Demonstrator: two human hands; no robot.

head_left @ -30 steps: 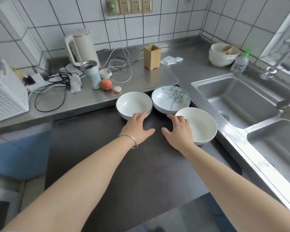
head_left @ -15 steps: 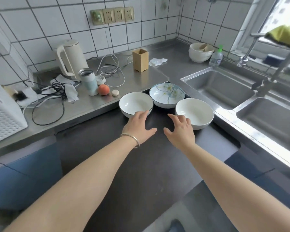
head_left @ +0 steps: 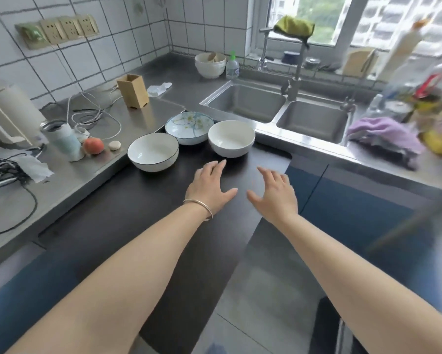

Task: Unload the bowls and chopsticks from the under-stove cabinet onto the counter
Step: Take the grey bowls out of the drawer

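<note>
Three bowls stand close together at the far end of the dark stove top [head_left: 143,221]: a white bowl with a dark rim [head_left: 152,152] on the left, a flower-patterned bowl [head_left: 189,127] behind, and a plain white bowl [head_left: 231,138] on the right. My left hand [head_left: 209,186], with a bangle on the wrist, hovers just in front of the bowls, fingers spread and holding nothing. My right hand [head_left: 274,194] is beside it over the stove top's right edge, also empty with fingers apart. No chopsticks are visible. The cabinet under the stove is out of sight.
On the steel counter [head_left: 69,180] to the left are a kettle [head_left: 8,116], a tumbler [head_left: 64,140], a peach [head_left: 93,146], cables and a wooden holder [head_left: 133,91]. A double sink [head_left: 245,102] lies to the right, with stacked bowls [head_left: 210,64] behind it and a purple cloth [head_left: 385,136] beside it.
Both hands have drawn back from the bowls toward me, away from the rims they were near. The view has swung to the right, showing more of the sink and window.
</note>
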